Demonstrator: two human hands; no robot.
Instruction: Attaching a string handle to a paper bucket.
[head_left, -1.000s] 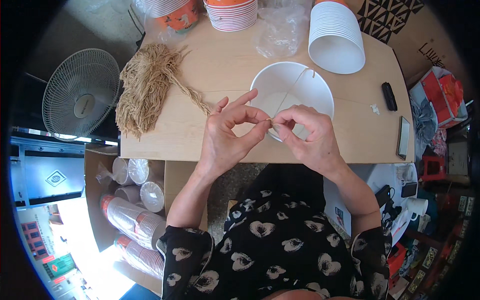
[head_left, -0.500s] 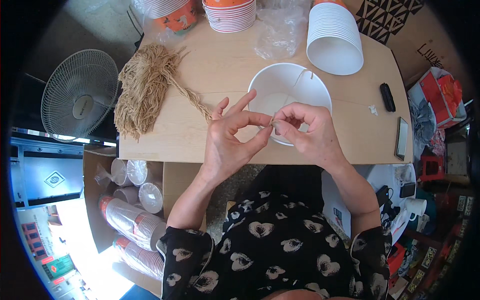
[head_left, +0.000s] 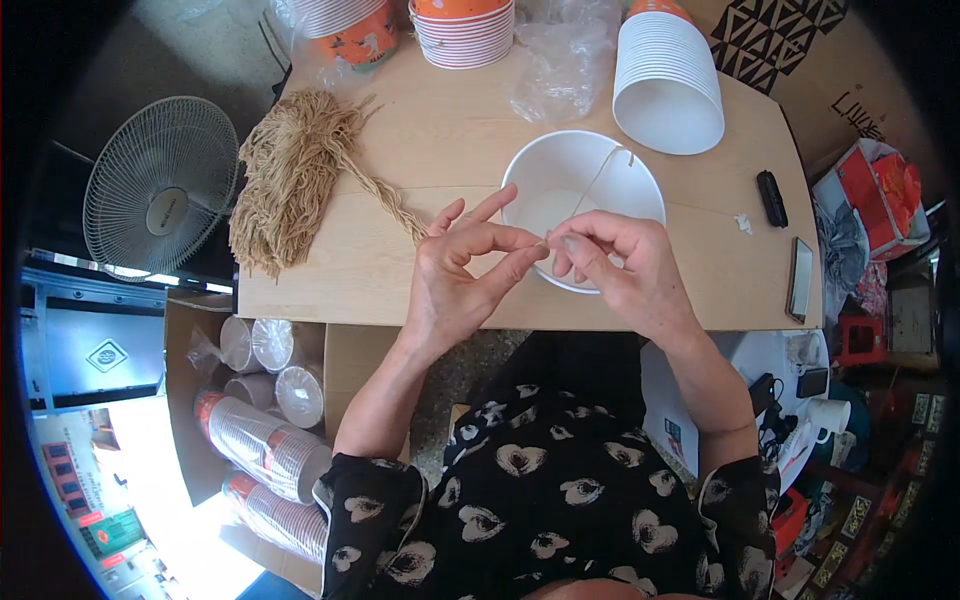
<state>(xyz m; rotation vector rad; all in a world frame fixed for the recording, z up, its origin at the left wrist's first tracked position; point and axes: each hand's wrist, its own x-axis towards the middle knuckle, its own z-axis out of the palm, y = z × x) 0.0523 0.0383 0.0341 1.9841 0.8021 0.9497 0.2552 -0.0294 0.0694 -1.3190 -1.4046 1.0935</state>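
Note:
A white paper bucket [head_left: 530,180] stands near the table's front edge, its inside facing me. A thin tan string [head_left: 598,182] hangs at its far rim and runs down inside, passing behind my right fingers. In front of the bucket, my left hand [head_left: 465,265] pinches the string's end between thumb and forefinger, other fingers lifted. My right hand [head_left: 630,265] meets it fingertip to fingertip, curled and closed at the same spot. Little of the string shows between the fingertips. A bundle of tan twine [head_left: 300,180] lies to the left, its twisted tail reaching toward my left hand.
Stacked buckets [head_left: 668,95] and a crumpled plastic bag [head_left: 565,65] occupy the far side. A black case [head_left: 772,198] and a phone [head_left: 801,280] lie at the right edge. A fan [head_left: 165,195] stands left; below it, a carton [head_left: 350,375] holds wrapped bucket stacks.
My right fingers have shifted slightly and loosened beside the left pinch. The string inside the bucket now shows as a longer, straighter line. My left hand is almost unmoved.

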